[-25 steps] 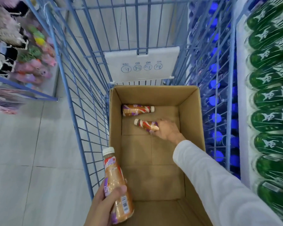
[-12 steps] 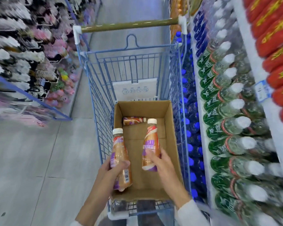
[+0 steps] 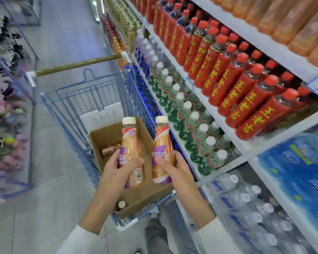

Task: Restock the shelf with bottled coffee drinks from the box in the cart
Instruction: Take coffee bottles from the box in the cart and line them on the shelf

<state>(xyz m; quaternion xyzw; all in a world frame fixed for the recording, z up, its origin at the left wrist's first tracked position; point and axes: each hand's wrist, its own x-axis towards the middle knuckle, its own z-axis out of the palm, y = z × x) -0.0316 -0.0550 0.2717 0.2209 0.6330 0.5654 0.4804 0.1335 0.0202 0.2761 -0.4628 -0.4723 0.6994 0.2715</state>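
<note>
The left hand (image 3: pixel 117 171) was wrapped around one bottled coffee drink (image 3: pixel 131 149), and the right hand (image 3: pixel 173 171) gripped a second coffee bottle (image 3: pixel 162 149); both stood upright, white caps up, side by side above the cardboard box (image 3: pixel 141 197). The box sat in the blue wire cart (image 3: pixel 81 99), which stood just beside the shelf (image 3: pixel 226 129). A third coffee bottle (image 3: pixel 109 149) lay on its side in the box, and what looked like another bottle's cap (image 3: pixel 122 204) showed near the box's near end. Red-capped bottles (image 3: pixel 246 92) and green-labelled bottles (image 3: pixel 191 125) filled the shelf rows.
</note>
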